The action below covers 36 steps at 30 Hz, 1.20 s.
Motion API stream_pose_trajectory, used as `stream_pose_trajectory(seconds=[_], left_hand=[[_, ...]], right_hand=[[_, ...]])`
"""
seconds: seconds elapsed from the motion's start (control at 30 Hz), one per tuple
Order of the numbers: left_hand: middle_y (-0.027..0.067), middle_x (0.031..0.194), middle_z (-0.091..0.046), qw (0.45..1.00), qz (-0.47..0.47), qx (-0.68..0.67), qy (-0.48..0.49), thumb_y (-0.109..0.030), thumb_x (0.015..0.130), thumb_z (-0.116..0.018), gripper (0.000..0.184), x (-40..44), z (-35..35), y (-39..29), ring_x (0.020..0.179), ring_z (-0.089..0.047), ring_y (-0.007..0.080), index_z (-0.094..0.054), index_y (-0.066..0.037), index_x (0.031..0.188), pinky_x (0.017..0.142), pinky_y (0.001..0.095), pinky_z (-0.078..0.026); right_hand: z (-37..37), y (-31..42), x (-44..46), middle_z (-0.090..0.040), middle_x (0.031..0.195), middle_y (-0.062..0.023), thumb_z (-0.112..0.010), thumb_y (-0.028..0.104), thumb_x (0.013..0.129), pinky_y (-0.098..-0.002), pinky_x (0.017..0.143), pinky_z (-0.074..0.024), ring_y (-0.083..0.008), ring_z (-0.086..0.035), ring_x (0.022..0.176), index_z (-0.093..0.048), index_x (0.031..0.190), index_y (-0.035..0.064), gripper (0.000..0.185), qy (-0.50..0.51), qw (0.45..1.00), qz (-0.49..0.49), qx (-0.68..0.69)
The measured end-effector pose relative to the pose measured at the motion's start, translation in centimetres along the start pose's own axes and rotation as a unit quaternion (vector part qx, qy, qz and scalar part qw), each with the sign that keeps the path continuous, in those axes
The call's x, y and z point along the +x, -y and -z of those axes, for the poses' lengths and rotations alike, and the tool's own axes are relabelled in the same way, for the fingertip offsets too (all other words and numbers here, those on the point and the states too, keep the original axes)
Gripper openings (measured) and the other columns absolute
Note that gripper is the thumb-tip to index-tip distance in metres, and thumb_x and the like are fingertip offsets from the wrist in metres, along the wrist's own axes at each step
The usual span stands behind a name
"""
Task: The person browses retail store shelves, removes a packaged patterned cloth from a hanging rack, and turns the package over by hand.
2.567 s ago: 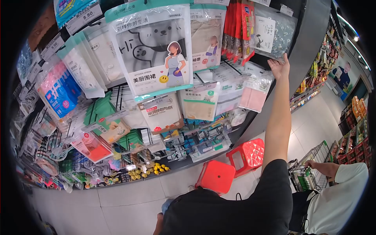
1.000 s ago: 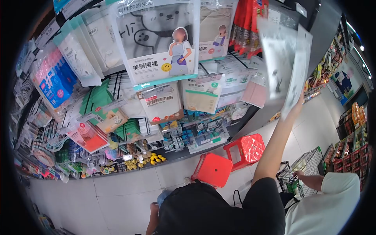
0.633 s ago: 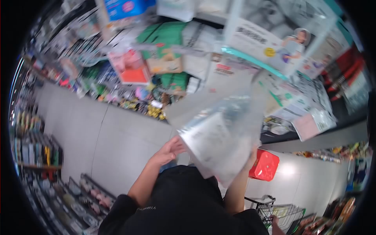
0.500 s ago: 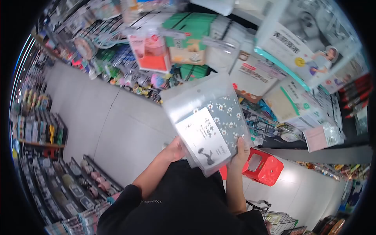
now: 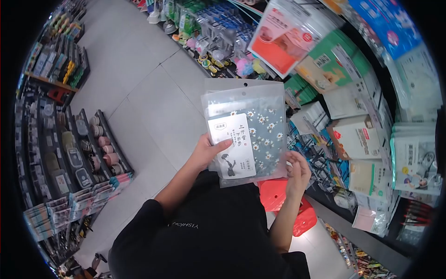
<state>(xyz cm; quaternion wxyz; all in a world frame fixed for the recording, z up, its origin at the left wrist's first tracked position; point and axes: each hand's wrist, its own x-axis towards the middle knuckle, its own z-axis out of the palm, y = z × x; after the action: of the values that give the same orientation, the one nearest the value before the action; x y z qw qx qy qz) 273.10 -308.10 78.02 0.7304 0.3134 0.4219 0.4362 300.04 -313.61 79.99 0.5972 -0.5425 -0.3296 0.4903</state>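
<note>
Two overlapping clear packages hang upright in front of my body. The front daisy-print package (image 5: pixel 267 139) has grey-green contents and a white label with a drawn figure. My left hand (image 5: pixel 211 149) grips its left edge, thumb lying over the label and fingers hidden behind. Beside the lower right edge is my right hand (image 5: pixel 297 171), its fingers loosely curled and apart, with nothing visible between them.
Hanging packets, including a red-and-white one (image 5: pixel 283 37), fill the rack on the right. Red stools (image 5: pixel 297 216) stand on the floor below it. A shelf of containers (image 5: pixel 79 162) is at the left. Grey tiled floor (image 5: pixel 144 121) runs between them.
The packages came off the rack in my right hand and down before my body. My left hand has taken hold of them; my right hand has let go. The view has turned left.
</note>
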Motion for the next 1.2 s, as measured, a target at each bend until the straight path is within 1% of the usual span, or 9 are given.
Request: stream_pose_trajectory(seconds=[0.03,0.13,0.17,0.27,0.37,0.47,0.67,0.87,1.2], left_hand=[[0.011,0.106,-0.063,1.0,-0.007,-0.01,0.0,-0.011,0.084,-0.065,0.032,-0.4,1.8,-1.3,0.093,-0.061,0.0164,-0.058,0.003,0.111,0.082,0.0308,-0.049],[0.0109,0.107,-0.063,1.0,-0.011,-0.025,-0.003,-0.012,0.084,-0.065,0.033,0.0,4.0,-2.3,0.095,-0.061,0.0167,-0.057,0.003,0.112,0.083,0.0309,-0.049],[0.0109,0.107,-0.063,0.999,-0.012,-0.029,-0.006,-0.012,0.084,-0.065,0.033,0.2,4.6,-2.4,0.095,-0.061,0.0167,-0.056,0.003,0.113,0.083,0.031,-0.049],[0.0109,0.107,-0.063,1.0,-0.017,-0.018,-0.006,-0.013,0.084,-0.064,0.035,0.8,7.0,-4.1,0.097,-0.06,0.0168,-0.055,0.003,0.114,0.084,0.0317,-0.048],[0.0104,0.105,-0.063,1.0,-0.015,0.004,-0.001,-0.017,0.086,-0.064,0.035,1.1,9.6,-5.9,0.097,-0.06,0.0162,-0.056,0.003,0.113,0.084,0.0311,-0.048],[0.0093,0.104,-0.063,1.0,-0.015,0.006,-0.007,-0.022,0.089,-0.059,0.035,1.5,11.4,-7.3,0.094,-0.059,0.0145,-0.056,0.003,0.113,0.082,0.0297,-0.048],[0.0076,0.101,-0.063,0.999,0.0,-0.044,-0.013,-0.03,0.094,-0.05,0.038,2.7,16.4,-9.4,0.092,-0.058,0.0113,-0.055,0.003,0.113,0.081,0.0281,-0.047],[0.0078,0.103,-0.062,0.998,-0.009,-0.055,-0.026,-0.031,0.096,-0.047,0.04,3.4,18.7,-11.1,0.093,-0.057,0.0114,-0.055,0.005,0.113,0.082,0.0273,-0.046],[0.0084,0.103,-0.062,0.997,-0.005,-0.02,-0.075,-0.03,0.096,-0.046,0.041,4.8,20.4,-12.4,0.094,-0.056,0.0114,-0.054,0.006,0.114,0.083,0.0269,-0.045]], right_hand=[[-2.6,0.8,0.2,-0.062,0.102,-0.0086,-0.065,0.015,0.084,-0.0196,0.067,-0.0426,-0.0077,-0.055,0.081,-0.057,0.109,-0.0052,0.034,0.001,0.998,-0.035,-0.046],[-6.0,-0.6,2.0,-0.062,0.089,-0.0027,-0.066,0.01,0.083,-0.0165,0.059,-0.0377,-0.0029,-0.049,0.069,-0.058,0.106,-0.0029,0.028,0.107,0.989,-0.013,-0.104],[-6.9,-1.0,2.4,-0.057,0.075,0.0034,-0.069,0.009,0.081,-0.0164,0.053,-0.0322,-0.0002,-0.043,0.062,-0.059,0.101,-0.0027,0.026,0.1,0.986,-0.024,-0.13],[-10.5,-0.7,3.5,-0.05,0.067,0.0068,-0.069,0.01,0.081,-0.0169,0.05,-0.0286,0.0002,-0.039,0.058,-0.06,0.093,-0.0018,0.018,0.136,0.975,-0.034,-0.171],[-12.5,-1.7,4.7,-0.05,0.066,0.0075,-0.069,0.01,0.081,-0.0175,0.049,-0.0261,0.0007,-0.038,0.058,-0.063,0.088,-0.0012,0.015,0.173,0.965,-0.077,-0.181],[-15.5,-1.0,4.6,-0.055,0.068,0.0052,-0.068,0.01,0.082,-0.0176,0.051,-0.0296,0.0001,-0.041,0.059,-0.065,0.087,-0.0011,0.013,0.149,0.97,-0.072,-0.179],[-20.6,-2.4,5.2,-0.064,0.08,-0.0009,-0.065,0.008,0.083,-0.0188,0.063,-0.0386,-0.0032,-0.051,0.068,-0.065,0.091,-0.0013,0.012,0.083,0.993,-0.007,-0.085],[-23.5,-3.3,6.4,-0.064,0.085,-0.0015,-0.065,0.008,0.084,-0.0199,0.068,-0.04,-0.0044,-0.053,0.073,-0.065,0.092,-0.0015,0.012,0.085,0.993,-0.02,-0.082],[-25.8,-4.6,10.1,-0.064,0.086,-0.0017,-0.065,0.007,0.083,-0.0193,0.067,-0.0395,-0.004,-0.052,0.072,-0.063,0.098,-0.0029,0.018,0.127,0.986,-0.068,-0.083]])
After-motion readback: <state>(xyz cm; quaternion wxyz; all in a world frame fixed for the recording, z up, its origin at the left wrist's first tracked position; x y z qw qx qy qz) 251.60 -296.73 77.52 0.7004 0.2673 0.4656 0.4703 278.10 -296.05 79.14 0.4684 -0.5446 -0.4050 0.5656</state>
